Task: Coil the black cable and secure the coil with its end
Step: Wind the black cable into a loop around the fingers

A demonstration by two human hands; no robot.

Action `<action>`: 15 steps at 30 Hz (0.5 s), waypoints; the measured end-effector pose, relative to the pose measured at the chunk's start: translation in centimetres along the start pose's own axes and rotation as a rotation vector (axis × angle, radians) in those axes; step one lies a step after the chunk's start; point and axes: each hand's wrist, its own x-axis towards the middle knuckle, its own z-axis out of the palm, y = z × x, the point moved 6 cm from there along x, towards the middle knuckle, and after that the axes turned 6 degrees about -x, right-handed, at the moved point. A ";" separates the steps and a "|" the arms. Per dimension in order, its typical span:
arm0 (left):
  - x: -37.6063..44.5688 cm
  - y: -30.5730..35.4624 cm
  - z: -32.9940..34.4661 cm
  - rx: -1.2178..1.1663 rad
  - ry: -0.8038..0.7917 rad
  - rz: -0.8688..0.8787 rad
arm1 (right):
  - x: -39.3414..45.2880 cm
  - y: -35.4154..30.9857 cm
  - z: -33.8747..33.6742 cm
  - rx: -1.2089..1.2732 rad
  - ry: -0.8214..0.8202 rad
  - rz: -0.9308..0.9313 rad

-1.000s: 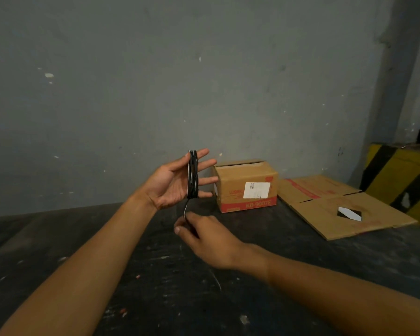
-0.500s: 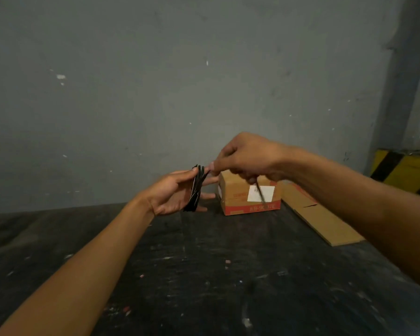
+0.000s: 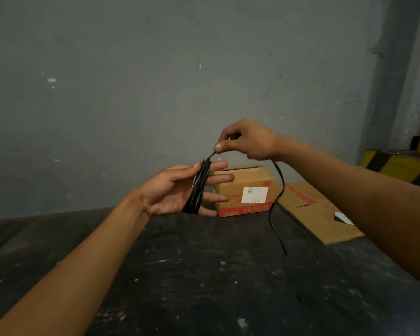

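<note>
Left hand (image 3: pixel 170 191) is held out palm-up above the dark table (image 3: pixel 204 275), its fingers straight and spread, with the black cable (image 3: pixel 199 187) wound in a tight coil around all four of them. Right hand (image 3: pixel 246 139) sits just above and to the right of those fingertips, thumb and forefinger pinching the cable where it leaves the top of the coil; the free end (image 3: pixel 278 207) drops from behind that hand in a loose curve and hangs down to the table.

A second ago the right hand was low, below the coil, pinching the strand near the table. Half a second ago it had risen to the top of the coil, close against the left fingertips. Now it stands a little higher and farther right, and more of the free end shows hanging.

Behind the hands a small cardboard box (image 3: pixel 246 192) with a white label stands near the grey wall (image 3: pixel 155 93), and a flattened cardboard sheet (image 3: pixel 315 214) lies to its right.
</note>
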 end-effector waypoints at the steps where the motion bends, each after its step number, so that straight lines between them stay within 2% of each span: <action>1: 0.0 0.2 0.6 -0.008 -0.036 0.018 | -0.3 0.5 0.6 0.079 -0.010 -0.005; 6: 0.1 2.2 2.4 -0.086 -0.170 0.163 | -1.8 3.1 6.0 0.451 -0.004 0.065; 10: 0.7 2.8 1.7 -0.010 -0.075 0.176 | -3.4 3.4 11.5 0.545 0.032 0.133; 15: 0.4 2.8 -0.2 -0.024 0.013 0.197 | -6.5 0.7 17.7 0.690 -0.148 0.134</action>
